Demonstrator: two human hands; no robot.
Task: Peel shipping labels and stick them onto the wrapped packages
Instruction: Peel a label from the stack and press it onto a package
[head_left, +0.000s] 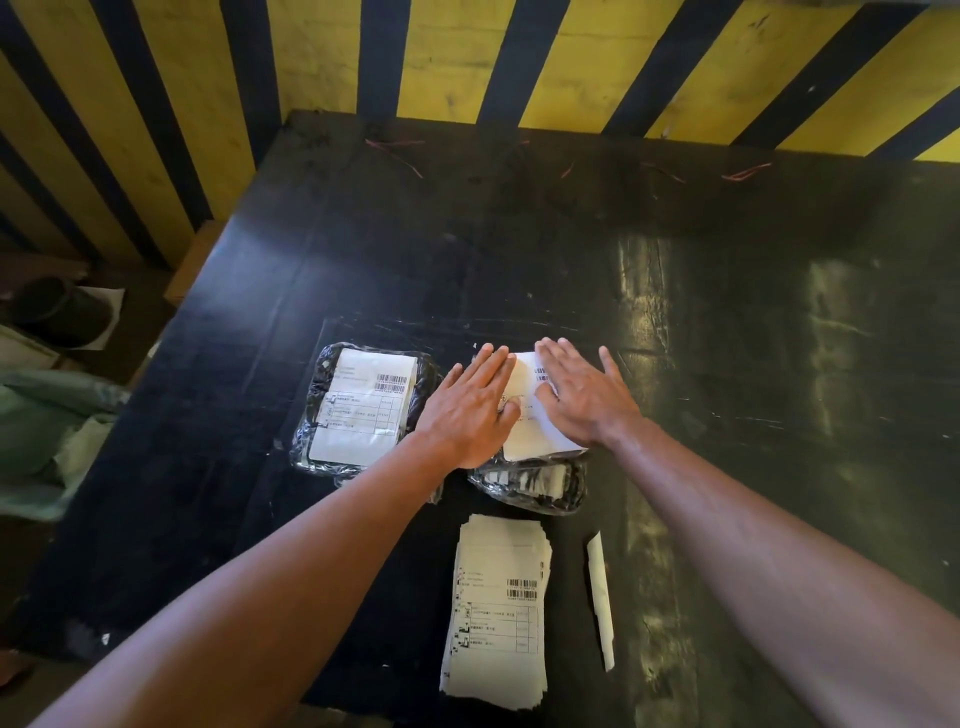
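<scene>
On a dark table (675, 312), a left hand (470, 410) and right hand (584, 397) press flat, fingers straight, on a label (524, 410) lying under both palms atop a wrapped package (530, 483); a labelled package (358, 410) sits just left. A label stack (498, 613) lies nearer; a backing strip (601, 597) beside it.

Left hand (475, 410) and right hand (584, 397) flat, fingers straight, side by side.

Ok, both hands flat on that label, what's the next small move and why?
Probably sweep the left hand and right hand outward across the label, then lift off: it lies on the right package, and the left package is already labelled.
</scene>
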